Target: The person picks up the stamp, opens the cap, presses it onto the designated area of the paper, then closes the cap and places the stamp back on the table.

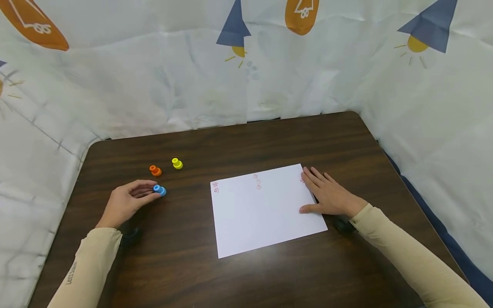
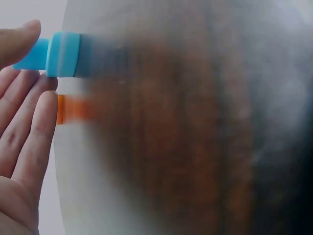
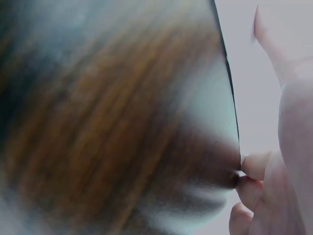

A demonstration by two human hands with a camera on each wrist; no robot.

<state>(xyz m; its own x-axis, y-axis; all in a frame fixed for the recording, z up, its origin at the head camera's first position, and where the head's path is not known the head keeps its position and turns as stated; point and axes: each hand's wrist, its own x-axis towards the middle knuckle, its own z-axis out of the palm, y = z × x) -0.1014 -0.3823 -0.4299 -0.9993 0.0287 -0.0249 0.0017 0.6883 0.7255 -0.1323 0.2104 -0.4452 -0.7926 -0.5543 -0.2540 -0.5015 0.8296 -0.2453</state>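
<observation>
Between the thumb and fingers of my left hand, a small blue stamp is pinched at its narrow handle. The left wrist view shows the wider end of the blue stamp pointing away from the thumb. An orange stamp stands on the table just beyond this hand, with a yellow stamp to its right. My right hand lies with spread fingers on the right edge of a white sheet of paper. Small red prints mark the sheet's top left, top middle and top right, the last partly hidden by fingers.
The dark wood table has rounded far corners. A white patterned curtain hangs along its far edge and both sides. Bare tabletop lies between the stamps and the paper.
</observation>
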